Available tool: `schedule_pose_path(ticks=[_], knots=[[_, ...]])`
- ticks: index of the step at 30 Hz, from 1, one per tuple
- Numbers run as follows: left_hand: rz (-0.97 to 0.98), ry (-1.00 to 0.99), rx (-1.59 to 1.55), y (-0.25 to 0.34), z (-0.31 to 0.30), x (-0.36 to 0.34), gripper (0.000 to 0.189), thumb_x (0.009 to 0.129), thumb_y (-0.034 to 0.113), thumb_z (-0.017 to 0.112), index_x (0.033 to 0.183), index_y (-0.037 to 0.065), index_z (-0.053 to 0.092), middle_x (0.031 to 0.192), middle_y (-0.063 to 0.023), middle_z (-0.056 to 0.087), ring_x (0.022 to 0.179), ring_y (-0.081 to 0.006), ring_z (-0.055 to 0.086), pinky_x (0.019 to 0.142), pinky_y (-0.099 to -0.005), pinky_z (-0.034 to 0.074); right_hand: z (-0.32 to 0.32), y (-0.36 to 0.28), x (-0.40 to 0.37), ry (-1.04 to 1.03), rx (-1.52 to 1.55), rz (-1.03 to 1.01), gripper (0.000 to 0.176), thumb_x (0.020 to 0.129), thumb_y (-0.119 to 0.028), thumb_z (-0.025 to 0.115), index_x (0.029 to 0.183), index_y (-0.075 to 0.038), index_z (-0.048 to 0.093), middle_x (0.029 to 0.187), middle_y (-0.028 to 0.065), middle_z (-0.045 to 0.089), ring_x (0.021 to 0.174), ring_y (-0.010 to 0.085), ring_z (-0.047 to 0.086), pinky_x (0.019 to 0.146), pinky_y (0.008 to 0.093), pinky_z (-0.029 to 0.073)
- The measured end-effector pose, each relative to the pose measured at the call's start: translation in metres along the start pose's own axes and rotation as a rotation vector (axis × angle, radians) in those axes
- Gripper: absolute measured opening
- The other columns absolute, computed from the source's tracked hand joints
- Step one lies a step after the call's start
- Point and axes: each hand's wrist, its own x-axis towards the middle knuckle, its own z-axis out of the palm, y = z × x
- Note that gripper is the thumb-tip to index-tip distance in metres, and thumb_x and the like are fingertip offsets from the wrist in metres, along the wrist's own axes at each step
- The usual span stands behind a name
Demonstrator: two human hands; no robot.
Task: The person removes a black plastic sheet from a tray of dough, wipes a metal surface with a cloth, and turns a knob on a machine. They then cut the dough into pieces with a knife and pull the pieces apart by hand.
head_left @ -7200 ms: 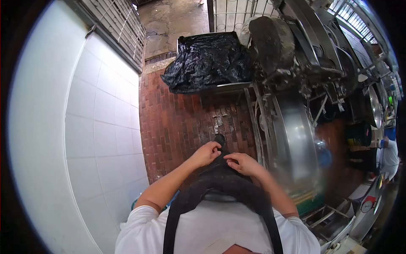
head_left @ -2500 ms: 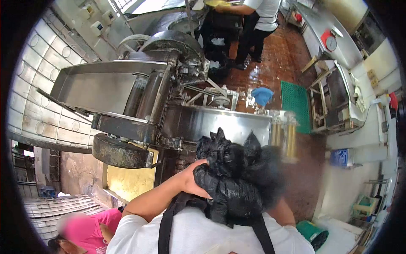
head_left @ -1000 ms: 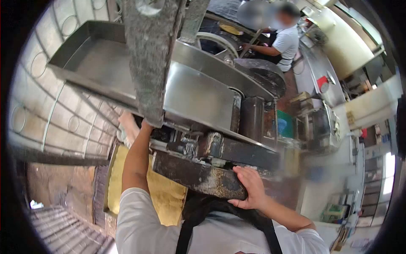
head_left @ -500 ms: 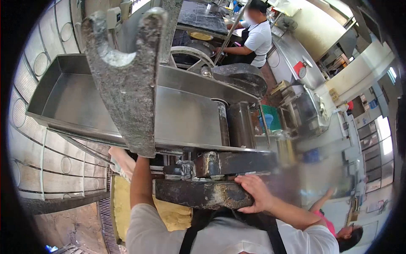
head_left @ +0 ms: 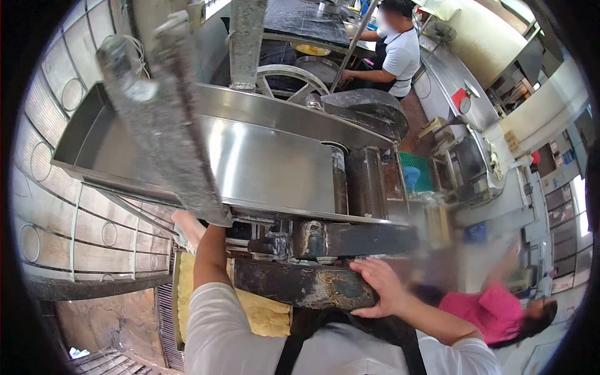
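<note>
My right hand (head_left: 381, 284) rests on the rounded end of a dark, worn metal guard (head_left: 306, 284), fingers over its top edge and thumb at its lower edge. My left forearm (head_left: 210, 259) reaches up to the foot of a forked metal plate (head_left: 165, 128); the left hand is hidden behind it. Beside that forearm hangs a pale pinkish, cloth-like thing (head_left: 189, 230). Beyond the guard lies a long steel trough (head_left: 269, 169), with dark metal rollers (head_left: 365, 182) at its right end. Below the machine is a yellow dough-like slab (head_left: 259, 312) in a tray.
A co-worker in a white shirt (head_left: 400, 56) stands by a dark-topped table (head_left: 297, 22). At right is a person in a pink top (head_left: 481, 315). A spoked wheel (head_left: 294, 81) and belt cover (head_left: 369, 106) stand behind the trough. A barred window (head_left: 53, 187) is at left.
The forked plate has swung left and looks blurred. The person in pink shows more fully at right. My right hand stays on the guard, while the whole view has shifted slightly.
</note>
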Motion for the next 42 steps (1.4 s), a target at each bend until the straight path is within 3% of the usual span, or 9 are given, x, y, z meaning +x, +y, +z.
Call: schedule_pose_path(ticks=[6, 9, 15, 22, 23, 25, 30, 36, 42], knots=[[0.18, 0.495, 0.457, 0.032, -0.09, -0.096, 0.032, 0.099, 0.021, 0.05, 0.121, 0.002, 0.062, 0.119, -0.0213, 0.064, 0.117, -0.0377, 0.055, 0.1, -0.0436, 0.044, -0.005, 0.007, -0.002, 0.036, 0.07, -0.008, 0.096, 0.073, -0.039, 0.084, 0.15, -0.009, 0.035, 0.147, 0.0187, 0.048, 0.133, 0.0371, 0.048, 0.11, 0.0522, 0.037], [-0.013, 0.088, -1.224, -0.041, -0.051, -0.126, 0.03, 0.101, 0.022, 0.051, 0.121, 0.002, 0.063, 0.111, -0.0121, 0.066, 0.105, -0.0265, 0.06, 0.084, -0.0368, 0.049, -0.007, 0.006, -0.011, -0.011, 0.081, -0.007, 0.087, 0.078, -0.041, 0.079, 0.147, -0.008, 0.039, 0.149, 0.0173, 0.044, 0.137, 0.0358, 0.044, 0.111, 0.0519, 0.035], [-0.193, 0.761, -0.352, -0.118, -0.017, -0.309, 0.049, 0.102, 0.034, 0.054, 0.116, -0.012, 0.057, 0.102, -0.022, 0.062, 0.091, -0.0293, 0.058, 0.079, -0.0395, 0.051, -0.021, 0.03, -0.035, 0.041, 0.323, -0.154, 0.074, 0.087, -0.041, 0.069, 0.146, -0.006, 0.042, 0.151, 0.0158, 0.041, 0.14, 0.0351, 0.038, 0.112, 0.0492, 0.033], [-0.856, 0.095, -0.879, -0.092, 0.096, -0.505, 0.018, 0.097, 0.021, 0.05, 0.114, 0.014, 0.049, 0.084, -0.0064, 0.058, 0.063, -0.0115, 0.053, 0.044, -0.0236, 0.04, -0.086, 0.106, -0.124, -0.109, 0.849, -0.264, 0.038, 0.092, -0.018, 0.066, 0.127, -0.004, 0.062, 0.105, 0.0144, 0.067, 0.099, 0.0323, 0.063, 0.092, 0.042, 0.048], [-0.013, 0.076, -0.586, -0.164, 0.164, -0.54, 0.023, 0.096, 0.02, 0.052, 0.118, 0.013, 0.048, 0.087, -0.0061, 0.06, 0.063, -0.0122, 0.054, 0.046, -0.0241, 0.042, -0.095, 0.123, -0.144, -0.269, 0.856, -0.167, 0.037, 0.091, -0.018, 0.067, 0.126, -0.006, 0.063, 0.101, 0.0117, 0.068, 0.096, 0.0299, 0.063, 0.087, 0.04, 0.05], [-0.813, -0.158, -0.937, -0.054, 0.161, -0.576, 0.026, 0.095, 0.018, 0.056, 0.119, 0.011, 0.048, 0.09, -0.0069, 0.062, 0.067, -0.014, 0.058, 0.049, -0.0252, 0.044, -0.093, 0.166, -0.184, -0.527, 0.835, -0.075, 0.033, 0.093, -0.021, 0.067, 0.122, -0.006, 0.065, 0.103, 0.0105, 0.069, 0.095, 0.0289, 0.065, 0.087, 0.0398, 0.051], [-0.118, -0.425, -0.444, 0.042, 0.286, -0.613, 0.045, 0.091, 0.025, 0.067, 0.126, 0.003, 0.051, 0.093, -0.0126, 0.066, 0.08, -0.0229, 0.066, 0.068, -0.0351, 0.053, -0.04, 0.285, -0.284, -1.056, 0.538, 0.12, 0.033, 0.088, -0.022, 0.059, 0.115, -0.005, 0.066, 0.104, 0.0173, 0.068, 0.098, 0.0364, 0.064, 0.085, 0.0446, 0.05], [-0.256, -0.466, -0.611, 0.242, 0.258, -0.593, 0.051, 0.093, 0.023, 0.067, 0.136, 0.006, 0.044, 0.098, -0.0131, 0.066, 0.081, -0.0222, 0.065, 0.069, -0.0346, 0.053, 0.053, 0.386, -0.366, -1.11, 0.369, 0.075, 0.037, 0.089, -0.018, 0.063, 0.121, -0.001, 0.064, 0.115, 0.0197, 0.067, 0.105, 0.0314, 0.066, 0.088, 0.039, 0.052], [-0.279, -0.446, -0.794, 0.231, 0.314, -0.597, 0.055, 0.094, 0.02, 0.067, 0.141, 0.009, 0.042, 0.094, -0.0076, 0.062, 0.072, -0.016, 0.062, 0.064, -0.0292, 0.052, 0.131, 0.419, -0.391, -0.875, 0.189, 0.555, 0.056, 0.088, -0.027, 0.066, 0.139, -0.006, 0.054, 0.126, 0.0167, 0.065, 0.112, 0.0275, 0.064, 0.094, 0.0382, 0.051]])
